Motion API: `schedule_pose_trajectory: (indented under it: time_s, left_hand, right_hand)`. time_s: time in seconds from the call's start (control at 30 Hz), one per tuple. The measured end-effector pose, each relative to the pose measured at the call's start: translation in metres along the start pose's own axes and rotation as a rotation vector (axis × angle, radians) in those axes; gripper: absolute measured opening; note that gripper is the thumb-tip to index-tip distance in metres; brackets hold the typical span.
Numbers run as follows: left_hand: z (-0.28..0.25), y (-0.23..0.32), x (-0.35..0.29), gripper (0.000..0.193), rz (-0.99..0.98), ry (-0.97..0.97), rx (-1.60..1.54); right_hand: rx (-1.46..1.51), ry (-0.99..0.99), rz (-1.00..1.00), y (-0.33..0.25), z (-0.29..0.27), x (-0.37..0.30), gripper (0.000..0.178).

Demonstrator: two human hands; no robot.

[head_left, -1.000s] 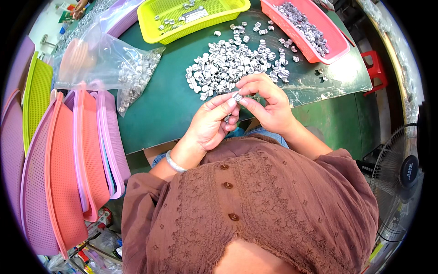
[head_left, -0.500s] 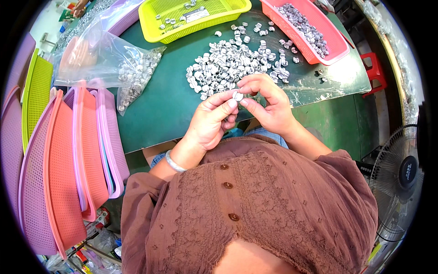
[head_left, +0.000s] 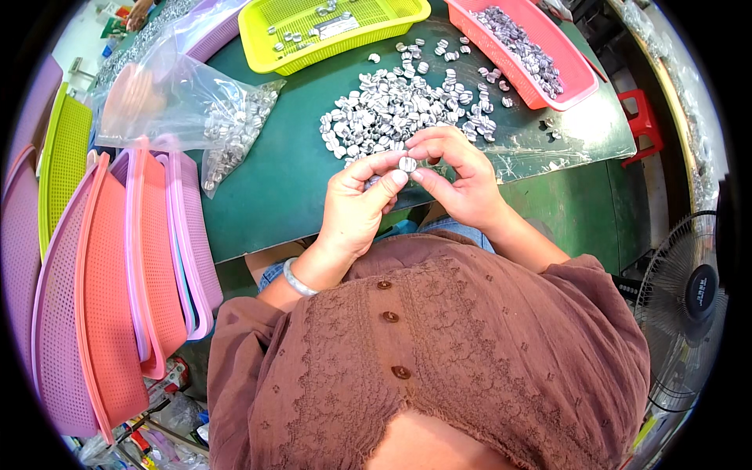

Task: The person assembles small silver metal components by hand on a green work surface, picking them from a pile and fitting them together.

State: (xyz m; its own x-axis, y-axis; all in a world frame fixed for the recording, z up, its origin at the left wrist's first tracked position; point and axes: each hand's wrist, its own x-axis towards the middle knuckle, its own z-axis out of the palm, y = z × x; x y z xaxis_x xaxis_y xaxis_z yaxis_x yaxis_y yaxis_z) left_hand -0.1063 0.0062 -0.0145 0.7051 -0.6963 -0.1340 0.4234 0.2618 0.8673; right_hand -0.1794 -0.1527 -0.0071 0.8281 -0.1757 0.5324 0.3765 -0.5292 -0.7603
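Observation:
Between the fingertips of both hands, above the table's near edge, is a small round silvery piece with dark grooves across it. My left hand pinches it from the left with thumb and forefinger. From the right, the thumb and forefinger of my right hand close on its other side. Just beyond the fingers spreads a heap of similar small silvery pieces on the green table. What the small pieces are I cannot tell.
A yellow-green basket and a pink basket, both with pieces inside, stand at the far side. A clear plastic bag of pieces lies left. Stacked baskets crowd the left. A fan and a red stool are right.
The round piece has turned slightly between my fingers, so its grooved face shows more. My left hand's lower fingers have shifted; both hands stay in nearly the same place.

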Motion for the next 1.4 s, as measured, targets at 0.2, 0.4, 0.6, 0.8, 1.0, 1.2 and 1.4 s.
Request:
schedule_pose_trajectory:
  time_s: [0.2, 0.4, 0.6, 0.8, 1.0, 1.2, 1.4]
  left_hand:
    - [-0.002, -0.001, 0.0, 0.021, 0.017, 0.006, 0.034]
    - [-0.005, 0.001, 0.0, 0.019, -0.089, -0.004, -0.073]
    - [-0.026, -0.001, 0.003, 0.026, -0.252, -0.084, -0.397]
    - [-0.03, -0.001, 0.002, 0.026, -0.28, -0.11, -0.512]
    - [-0.02, 0.003, 0.002, 0.019, -0.349, -0.043, -0.347]
    - [-0.012, 0.007, 0.003, 0.017, -0.363, 0.011, -0.213]
    - [-0.011, 0.008, 0.002, 0.016, -0.37, 0.063, -0.156]
  right_hand:
    - [0.001, -0.014, 0.009, 0.0, 0.0, 0.0, 0.022]
    - [-0.05, 0.003, -0.031, 0.002, -0.001, 0.002, 0.023]
    - [-0.374, 0.055, -0.034, 0.026, -0.017, 0.009, 0.021]
    - [-0.715, -0.08, -0.07, 0.031, -0.012, 0.008, 0.017]
    - [-0.663, -0.083, -0.059, 0.04, -0.009, 0.011, 0.009]
    - [-0.592, -0.126, -0.083, 0.038, -0.013, 0.018, 0.012]
    - [-0.638, -0.262, -0.03, 0.026, -0.018, 0.016, 0.017]
